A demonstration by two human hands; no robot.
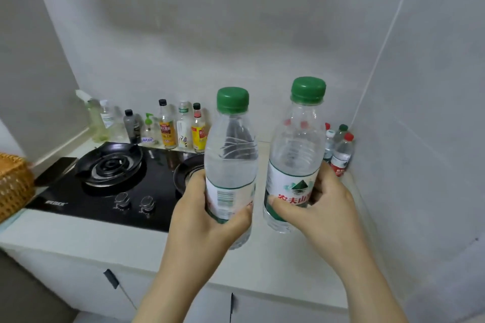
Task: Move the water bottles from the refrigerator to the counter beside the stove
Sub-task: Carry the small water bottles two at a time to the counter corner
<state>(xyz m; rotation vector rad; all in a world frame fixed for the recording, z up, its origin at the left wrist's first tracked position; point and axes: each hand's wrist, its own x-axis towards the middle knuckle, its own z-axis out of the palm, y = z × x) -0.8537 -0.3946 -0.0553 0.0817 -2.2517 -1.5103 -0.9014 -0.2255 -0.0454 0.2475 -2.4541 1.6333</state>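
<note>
Left hand [207, 220] grips one green-capped water bottle [231, 165], right hand [322, 207] grips a second bottle [296, 160]; both upright over the table [262, 265] beside the stove [110, 178], not yet set down; several delivered bottles [338, 149] stand in the far corner.
</note>
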